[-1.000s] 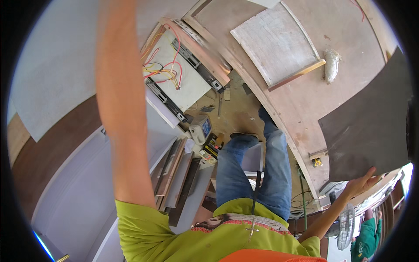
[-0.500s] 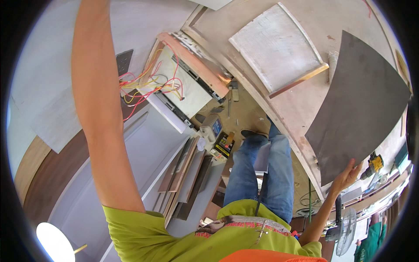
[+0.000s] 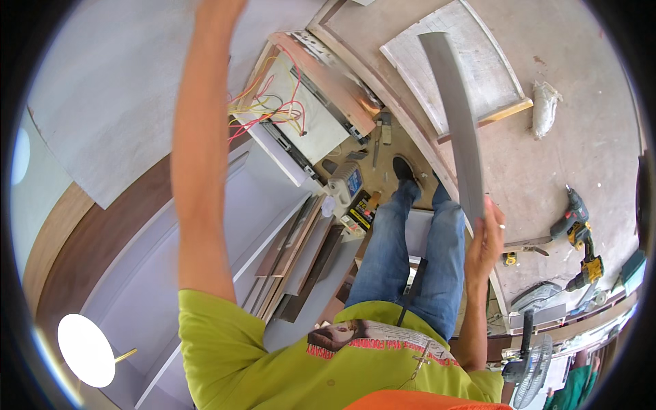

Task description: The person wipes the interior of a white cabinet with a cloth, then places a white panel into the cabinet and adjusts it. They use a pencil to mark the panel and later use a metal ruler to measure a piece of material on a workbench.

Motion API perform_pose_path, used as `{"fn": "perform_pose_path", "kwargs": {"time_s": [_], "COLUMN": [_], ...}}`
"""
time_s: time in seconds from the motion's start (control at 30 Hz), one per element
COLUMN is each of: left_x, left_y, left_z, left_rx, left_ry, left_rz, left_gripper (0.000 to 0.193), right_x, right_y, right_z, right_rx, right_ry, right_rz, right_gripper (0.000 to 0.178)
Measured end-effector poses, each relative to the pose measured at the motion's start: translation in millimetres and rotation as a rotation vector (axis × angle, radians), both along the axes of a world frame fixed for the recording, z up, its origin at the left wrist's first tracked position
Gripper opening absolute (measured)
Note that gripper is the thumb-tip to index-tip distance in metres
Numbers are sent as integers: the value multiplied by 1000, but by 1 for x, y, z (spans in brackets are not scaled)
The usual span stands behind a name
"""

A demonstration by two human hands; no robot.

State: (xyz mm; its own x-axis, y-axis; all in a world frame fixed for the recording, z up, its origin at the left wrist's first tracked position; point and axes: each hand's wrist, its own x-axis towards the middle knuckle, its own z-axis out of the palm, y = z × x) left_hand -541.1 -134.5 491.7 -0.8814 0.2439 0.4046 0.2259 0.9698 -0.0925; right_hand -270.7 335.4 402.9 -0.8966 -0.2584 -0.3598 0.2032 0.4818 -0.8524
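Holding a long grey panel (image 3: 465, 130), seen almost edge-on and leaning, above the left edge of the counter (image 3: 523, 178). Gripping its lower end in the right hand (image 3: 484, 236), pinching it between thumb and fingers; showing a small white thing (image 3: 502, 226) by the same fingers, too small to make out. Stretching the left arm (image 3: 201, 171) upward, left of the counter, and out past the upper rim of the view with the left hand; cannot tell the state of its fingers, whether spread or pressed together. Hiding, behind the panel, part of a pale board (image 3: 417, 61) with a wooden strip, laid on the counter. Can see farther right on the counter a white bundle (image 3: 545, 109) and, nearer its right end, dark and yellow power tools (image 3: 588, 265). Can see just left of the counter an open box (image 3: 273, 109) with loose red and yellow wires (image 3: 294, 113), plus a pale jug (image 3: 345, 183) on the floor. Can see stacked boards (image 3: 301, 273) farther left of the counter, and a fan (image 3: 536, 374) beside its near end.
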Motion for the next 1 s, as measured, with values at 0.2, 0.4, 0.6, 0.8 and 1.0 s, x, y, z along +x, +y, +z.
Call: {"fn": "perform_pose_path", "kwargs": {"time_s": [0.2, 0.4, 0.6, 0.8, 1.0], "left_x": [186, 306, 322, 315, 308], "left_y": [64, 139, 134, 109, 93], "left_z": [-48, -63, -122, -163, -187], "left_rx": [828, 1711, 1478, 1323, 1305], "left_ry": [-748, -682, -540, -490, -464], "left_rz": [440, 586, 850, 862, 938], "left_gripper": [35, 68, 50, 28, 36], "right_x": [8, 33, 63, 41, 107], "right_y": [-72, -123, -162, -179, -78], "right_z": [15, 22, -8, -41, -109], "right_rx": [-38, -3, 37, 9, 232], "right_ry": [-64, -38, -28, -27, -275], "right_rz": [93, 275, 282, 396, -48], "right_gripper": [55, 72, 70, 58, 54]}}
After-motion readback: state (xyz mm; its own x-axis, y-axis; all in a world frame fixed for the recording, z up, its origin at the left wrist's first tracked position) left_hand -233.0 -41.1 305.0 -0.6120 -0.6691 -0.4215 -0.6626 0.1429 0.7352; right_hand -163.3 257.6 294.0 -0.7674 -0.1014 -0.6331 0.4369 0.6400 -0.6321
